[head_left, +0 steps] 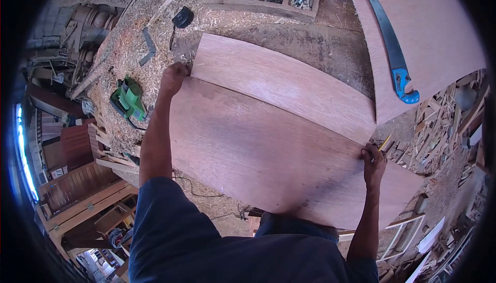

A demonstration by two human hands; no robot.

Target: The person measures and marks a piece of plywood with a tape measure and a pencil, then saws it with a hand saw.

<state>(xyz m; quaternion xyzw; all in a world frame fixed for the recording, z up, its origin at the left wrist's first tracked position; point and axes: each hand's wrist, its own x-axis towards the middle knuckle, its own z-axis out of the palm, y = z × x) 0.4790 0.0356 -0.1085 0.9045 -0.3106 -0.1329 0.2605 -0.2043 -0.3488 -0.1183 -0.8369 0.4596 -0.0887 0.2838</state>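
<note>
A long plywood strip [279, 84] lies on a larger plywood sheet [248, 143], its near edge running slantwise across the sheet. At the left end of that edge is my left hand [175, 76], its fingers closed at the strip's corner. My right hand [374, 159] is at the strip's right end, fingers pinched together, with a yellow pencil [385, 142] sticking up from them. Both hands hide their fingertips in part.
A handsaw [391, 45] with a blue handle rests on another plywood sheet [439, 30] at right. Beyond the strip stands a divided wooden tray [258, 8] of screws and boxes. A black tape measure [183, 18] and a green power planer [128, 98] sit among shavings at left.
</note>
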